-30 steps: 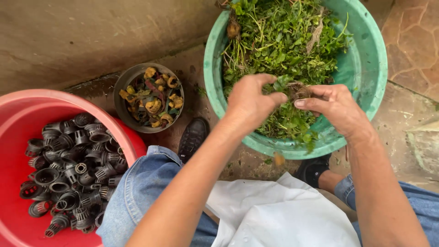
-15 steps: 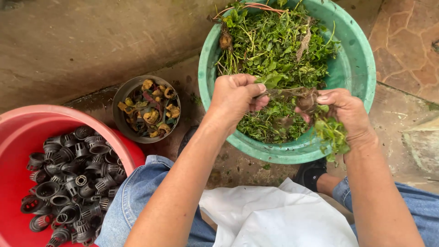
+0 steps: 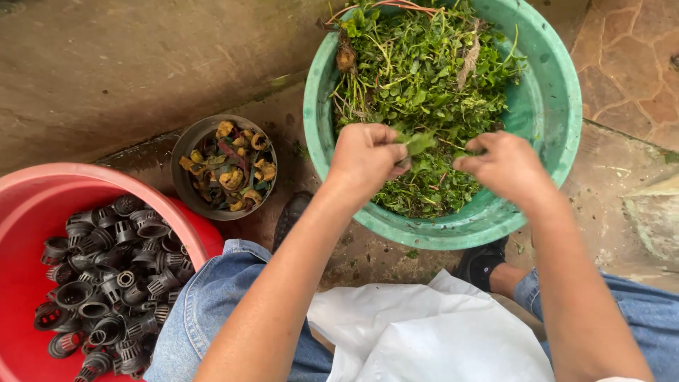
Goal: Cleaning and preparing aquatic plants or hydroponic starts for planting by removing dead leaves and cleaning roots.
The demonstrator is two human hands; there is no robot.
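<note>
— What are the hands doing over that basin?

— Both hover above the green basin (image 3: pixel 566 120), which is heaped with greens (image 3: pixel 424 78). The left hand (image 3: pixel 364 159) is curled shut, its fingertips pinching a leafy sprig (image 3: pixel 419 143). The right hand (image 3: pixel 503 166) is closed too, fingers bunched on the other end of the same sprig, just across from the left.

— So the sprig sits between them?

— Yes, stretched between the two hands, just above the pile, over the basin's near half.

— What lies around them?

— Off to the left of the left hand, a small dark bowl (image 3: pixel 185 145) holds yellowish and reddish scraps (image 3: pixel 230 170). Farther left and nearer the person, a red tub (image 3: pixel 42 191) holds black ribbed plastic cups (image 3: pixel 113 276). Below the forearms, denim knees (image 3: pixel 212 304) frame a white cloth (image 3: pixel 424 332) on the lap. A black shoe (image 3: pixel 484 265) shows under the basin's rim, below the right wrist.
</note>
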